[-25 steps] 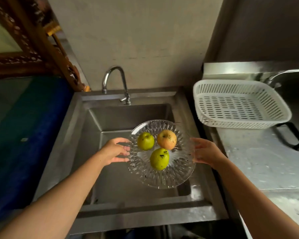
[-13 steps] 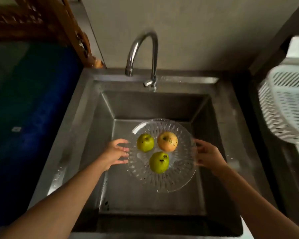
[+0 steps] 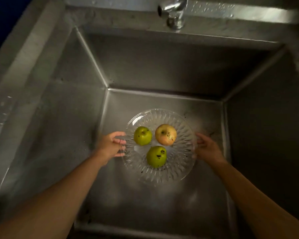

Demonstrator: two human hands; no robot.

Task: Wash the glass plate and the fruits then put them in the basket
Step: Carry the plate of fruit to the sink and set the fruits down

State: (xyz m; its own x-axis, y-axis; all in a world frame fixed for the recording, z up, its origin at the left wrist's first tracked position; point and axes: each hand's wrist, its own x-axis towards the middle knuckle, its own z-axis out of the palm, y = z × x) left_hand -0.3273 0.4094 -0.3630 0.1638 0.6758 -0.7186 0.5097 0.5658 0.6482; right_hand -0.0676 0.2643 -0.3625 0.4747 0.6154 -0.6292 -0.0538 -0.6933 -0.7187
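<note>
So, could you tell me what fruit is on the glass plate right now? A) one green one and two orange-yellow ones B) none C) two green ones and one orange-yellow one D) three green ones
C: the plate carries two green fruits and one orange-yellow fruit, held over the sink.

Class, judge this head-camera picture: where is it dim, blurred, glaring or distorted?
Head view: dim overall, the sink's right wall nearly black; motion blur softens the left hand and glass plate rim; glare streaks the faucet; wide-angle distortion splays the sink walls.
</note>
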